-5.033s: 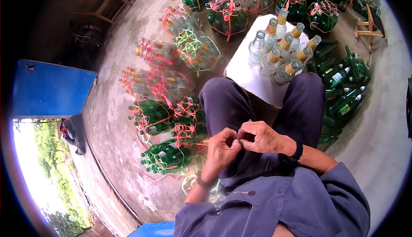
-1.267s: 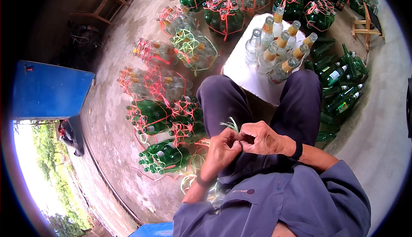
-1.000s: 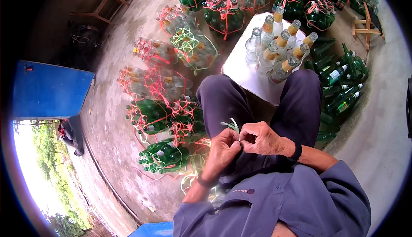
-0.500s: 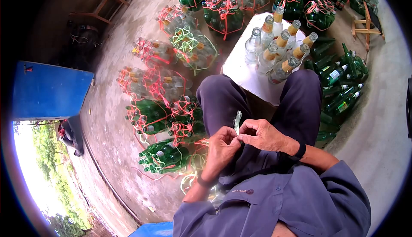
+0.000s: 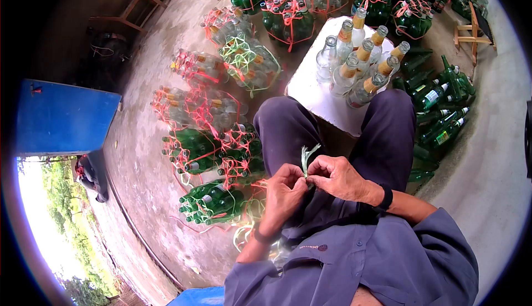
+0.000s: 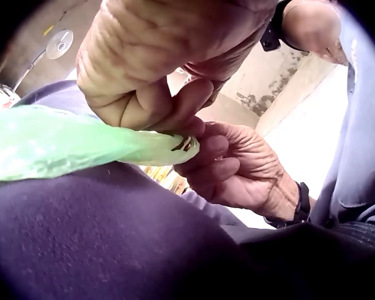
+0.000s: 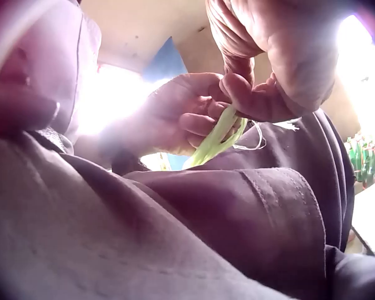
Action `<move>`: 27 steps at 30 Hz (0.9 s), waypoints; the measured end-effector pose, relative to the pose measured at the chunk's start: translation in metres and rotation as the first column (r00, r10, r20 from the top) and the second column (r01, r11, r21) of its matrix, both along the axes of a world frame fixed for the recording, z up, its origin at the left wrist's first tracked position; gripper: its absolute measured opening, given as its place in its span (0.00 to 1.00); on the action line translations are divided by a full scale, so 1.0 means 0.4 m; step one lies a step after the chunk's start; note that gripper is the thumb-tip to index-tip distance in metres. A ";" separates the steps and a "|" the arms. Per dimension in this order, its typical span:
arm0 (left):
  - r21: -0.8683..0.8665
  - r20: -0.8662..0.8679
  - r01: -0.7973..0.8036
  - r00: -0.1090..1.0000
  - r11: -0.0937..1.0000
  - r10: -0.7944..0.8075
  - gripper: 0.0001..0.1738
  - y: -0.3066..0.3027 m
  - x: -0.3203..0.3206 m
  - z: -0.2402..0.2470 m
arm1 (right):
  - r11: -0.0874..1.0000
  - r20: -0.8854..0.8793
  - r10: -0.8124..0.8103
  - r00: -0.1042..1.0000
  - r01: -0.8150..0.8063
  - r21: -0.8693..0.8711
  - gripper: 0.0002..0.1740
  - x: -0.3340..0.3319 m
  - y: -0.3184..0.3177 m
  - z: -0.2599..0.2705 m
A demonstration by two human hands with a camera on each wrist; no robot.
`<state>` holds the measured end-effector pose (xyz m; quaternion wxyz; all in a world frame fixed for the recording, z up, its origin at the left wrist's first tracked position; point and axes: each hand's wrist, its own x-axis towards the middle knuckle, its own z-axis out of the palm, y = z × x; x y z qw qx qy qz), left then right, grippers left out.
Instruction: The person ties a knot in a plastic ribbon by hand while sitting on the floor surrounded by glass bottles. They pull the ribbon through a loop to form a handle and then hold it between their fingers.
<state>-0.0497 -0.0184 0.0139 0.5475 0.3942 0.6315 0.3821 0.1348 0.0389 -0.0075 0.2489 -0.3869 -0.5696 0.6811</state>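
Note:
Both hands meet over the lap, their fingertips together on a strip of light green plastic twine (image 5: 305, 157). My left hand (image 5: 285, 191) pinches it between thumb and curled fingers; my right hand (image 5: 342, 180) pinches it from the other side. Above the fingertips a short frayed tuft stands up in the head view. Seen from the left wrist, the twine (image 6: 56, 144) is a wide crinkled band narrowing to a small loop at the fingertips. In the right wrist view, the twine (image 7: 217, 139) hangs below the fingers in loose strands. The pinched part is hidden by the fingers.
Several clear bottles (image 5: 354, 68) stand on a white board (image 5: 310, 84) just beyond the knees. Green bottles (image 5: 438, 106) lie loose to the right. Bottle bundles (image 5: 210, 106) bound with red or green twine fill the floor at left and behind. A blue panel (image 5: 69, 116) stands far left.
The twine's frayed tuft, barely visible five seconds ago, now stands up above the fingertips, and its ends have spread within the last half second. Both hands stay together over the lap, fingers shifting slightly.

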 end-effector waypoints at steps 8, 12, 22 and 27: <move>0.032 0.002 0.044 0.999 0.999 -0.044 0.05 -0.015 -0.013 -0.007 | 0.999 -0.048 0.016 0.999 -0.014 0.041 0.07 0.000 -0.003 -0.005; 0.048 0.010 0.050 0.999 0.998 -0.050 0.05 -0.014 -0.015 -0.017 | 0.983 -0.026 0.008 1.000 -0.003 0.182 0.08 0.001 0.001 -0.007; 0.066 0.014 0.056 0.998 0.996 -0.057 0.06 -0.015 -0.018 -0.017 | 0.997 -0.044 -0.060 0.997 0.062 0.050 0.09 -0.007 -0.008 -0.027; 0.075 0.031 0.057 0.998 0.996 -0.059 0.07 -0.016 -0.017 -0.015 | 0.994 -0.051 -0.064 0.997 0.068 0.090 0.08 -0.008 -0.006 -0.024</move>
